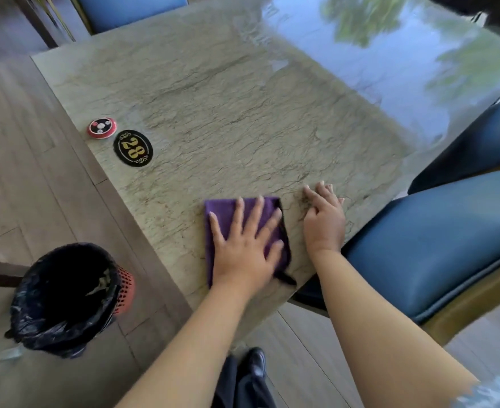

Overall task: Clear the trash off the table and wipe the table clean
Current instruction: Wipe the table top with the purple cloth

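A folded purple cloth (222,210) lies flat near the front corner of the beige marble table (228,113). My left hand (244,248) presses on it with fingers spread and straight. Just to the right, my right hand (325,219) rests on the bare tabletop with fingers extended, beside the cloth's dark edge. A red mesh bin lined with a black bag (69,295) stands on the floor to the left of the table; some scrap shows inside it.
A round red call button (102,128) and a black oval plaque marked 28 (133,148) sit near the table's left edge. Blue padded chairs stand at the right (437,248) and at the far side (131,10). My shoe (256,362) is on the wooden floor.
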`<state>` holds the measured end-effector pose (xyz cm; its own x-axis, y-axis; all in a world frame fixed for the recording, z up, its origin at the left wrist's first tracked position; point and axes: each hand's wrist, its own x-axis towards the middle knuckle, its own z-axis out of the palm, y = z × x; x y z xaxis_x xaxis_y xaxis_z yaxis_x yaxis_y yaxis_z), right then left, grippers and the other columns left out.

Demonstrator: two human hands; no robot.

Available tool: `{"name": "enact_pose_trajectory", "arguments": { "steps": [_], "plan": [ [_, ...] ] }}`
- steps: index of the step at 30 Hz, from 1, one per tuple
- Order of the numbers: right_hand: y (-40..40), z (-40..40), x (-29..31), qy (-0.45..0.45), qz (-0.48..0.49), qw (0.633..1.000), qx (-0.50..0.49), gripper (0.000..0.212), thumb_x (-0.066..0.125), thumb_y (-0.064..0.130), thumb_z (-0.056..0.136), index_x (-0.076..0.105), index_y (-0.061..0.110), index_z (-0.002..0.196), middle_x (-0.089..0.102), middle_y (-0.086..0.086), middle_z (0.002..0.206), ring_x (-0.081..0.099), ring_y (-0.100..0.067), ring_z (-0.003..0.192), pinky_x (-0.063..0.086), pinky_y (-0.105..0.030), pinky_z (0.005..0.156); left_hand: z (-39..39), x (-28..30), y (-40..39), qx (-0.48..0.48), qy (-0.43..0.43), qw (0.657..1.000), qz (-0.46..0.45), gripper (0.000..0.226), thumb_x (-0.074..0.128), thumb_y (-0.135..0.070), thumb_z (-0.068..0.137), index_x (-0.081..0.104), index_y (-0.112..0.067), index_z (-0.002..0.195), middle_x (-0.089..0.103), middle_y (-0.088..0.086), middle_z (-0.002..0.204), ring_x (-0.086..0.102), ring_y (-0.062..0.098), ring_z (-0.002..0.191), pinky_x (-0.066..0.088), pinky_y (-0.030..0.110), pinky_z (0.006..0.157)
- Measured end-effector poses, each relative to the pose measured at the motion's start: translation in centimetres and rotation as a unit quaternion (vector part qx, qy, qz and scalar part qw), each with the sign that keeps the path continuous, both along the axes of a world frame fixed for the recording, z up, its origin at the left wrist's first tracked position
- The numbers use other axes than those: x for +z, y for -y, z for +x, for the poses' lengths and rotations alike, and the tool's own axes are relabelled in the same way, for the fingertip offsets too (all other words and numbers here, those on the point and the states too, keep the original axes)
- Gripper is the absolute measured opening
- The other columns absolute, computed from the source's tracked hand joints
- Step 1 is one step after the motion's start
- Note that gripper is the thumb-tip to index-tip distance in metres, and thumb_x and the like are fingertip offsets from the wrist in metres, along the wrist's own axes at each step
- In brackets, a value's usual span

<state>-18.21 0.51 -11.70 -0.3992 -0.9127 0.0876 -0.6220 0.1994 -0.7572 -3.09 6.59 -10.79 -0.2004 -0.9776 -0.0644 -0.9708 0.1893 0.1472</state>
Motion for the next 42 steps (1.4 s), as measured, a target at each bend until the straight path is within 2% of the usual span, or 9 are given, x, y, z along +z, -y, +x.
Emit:
{"name": "enact_pose_trajectory", "arguments": {
  "steps": [4,13,19,24,28,31,35,39,42],
  "plan": [
    [-0.1,-0.2,0.5,0.034,0.016,0.999,0.0,0.043,0.042,-0.008,0.09,0.069,0.012,0.115,0.049,-0.002,0.143,0.031,-0.01,0.141,0.008,-0.028,0.12,3.2,-0.4,-5.4,-0.131,-0.01,0.991,-0.019,0.061,0.037,-0.061,0.09,0.022,-0.049,0.147,0.012,-0.013,0.161,0.009,0.021,0.149,0.01,0.069,0.11],
    [0.0,-0.4,1.4,0.092,0.039,0.995,-0.021,0.049,0.035,-0.011,0.089,0.07,0.012,0.115,0.049,0.005,0.143,0.029,-0.003,0.14,0.003,-0.018,0.118,2.2,0.1,6.6,0.086,0.034,0.995,0.048,0.058,0.013,-0.062,0.093,-0.007,-0.051,0.147,-0.017,-0.014,0.16,-0.016,0.021,0.147,-0.008,0.071,0.107],
    [0.5,-1.6,3.1,0.38,0.021,0.918,-0.107,0.057,0.028,-0.006,0.087,0.054,0.015,0.133,0.063,0.001,0.12,0.052,-0.009,0.118,0.033,-0.03,0.113,-3.6,0.4,1.8,-0.113,0.022,0.993,0.026,0.058,0.014,-0.061,0.093,-0.004,-0.051,0.148,-0.017,-0.016,0.159,-0.019,0.021,0.147,-0.01,0.069,0.108],
    [-1.6,-1.3,3.5,0.271,0.036,0.955,-0.114,0.053,0.034,-0.004,0.089,0.054,0.017,0.134,0.06,0.0,0.131,0.052,-0.008,0.121,0.032,-0.008,0.096,1.5,-0.2,-3.1,-0.223,-0.013,0.975,-0.016,0.057,0.03,-0.063,0.091,0.018,-0.054,0.146,0.01,-0.018,0.16,0.003,0.015,0.149,-0.002,0.066,0.111],
    [-3.1,-1.2,3.0,0.213,0.028,0.972,-0.098,0.048,0.034,0.026,0.103,0.027,0.028,0.15,0.05,0.008,0.143,0.044,-0.009,0.131,0.029,-0.015,0.098,2.8,-0.2,0.9,-0.108,0.015,0.994,0.016,0.059,0.015,-0.068,0.087,0.002,-0.059,0.144,-0.006,-0.021,0.16,-0.009,0.012,0.148,-0.008,0.066,0.111],
    [-3.3,-1.1,2.8,0.23,0.023,0.967,-0.107,0.051,0.027,0.043,0.103,0.022,0.031,0.152,0.051,0.007,0.142,0.045,-0.01,0.131,0.028,-0.014,0.093,-1.0,-0.2,4.6,-0.038,0.031,0.998,0.025,0.059,0.009,-0.067,0.088,-0.007,-0.056,0.144,-0.017,-0.018,0.159,-0.018,0.018,0.147,-0.011,0.069,0.107],
    [-3.3,-0.9,2.6,0.249,0.005,0.962,-0.11,0.05,0.024,0.045,0.102,0.029,0.028,0.149,0.059,0.006,0.133,0.049,-0.008,0.125,0.029,-0.006,0.082,-4.1,0.2,5.5,-0.108,0.049,0.993,0.026,0.059,0.013,-0.064,0.093,-0.009,-0.052,0.146,-0.02,-0.015,0.159,-0.021,0.024,0.146,-0.01,0.072,0.105],
    [-3.6,-0.7,2.3,0.189,0.028,0.979,-0.073,0.047,0.028,0.042,0.103,0.036,0.026,0.147,0.051,0.0,0.142,0.042,-0.018,0.135,0.032,-0.023,0.105,-1.5,0.4,0.5,-0.173,0.018,0.985,0.012,0.059,0.014,-0.065,0.091,-0.003,-0.053,0.147,-0.013,-0.016,0.16,-0.017,0.021,0.147,-0.009,0.07,0.108],
    [-4.4,0.2,2.5,0.117,0.073,0.99,-0.033,0.045,0.034,0.031,0.103,0.035,0.024,0.148,0.039,0.0,0.151,0.023,-0.024,0.145,0.023,-0.036,0.117,1.5,0.1,-4.9,-0.168,0.009,0.986,-0.011,0.059,0.026,-0.063,0.092,0.011,-0.051,0.148,0.002,-0.013,0.162,-0.003,0.023,0.149,0.001,0.07,0.11]
  ]
}}
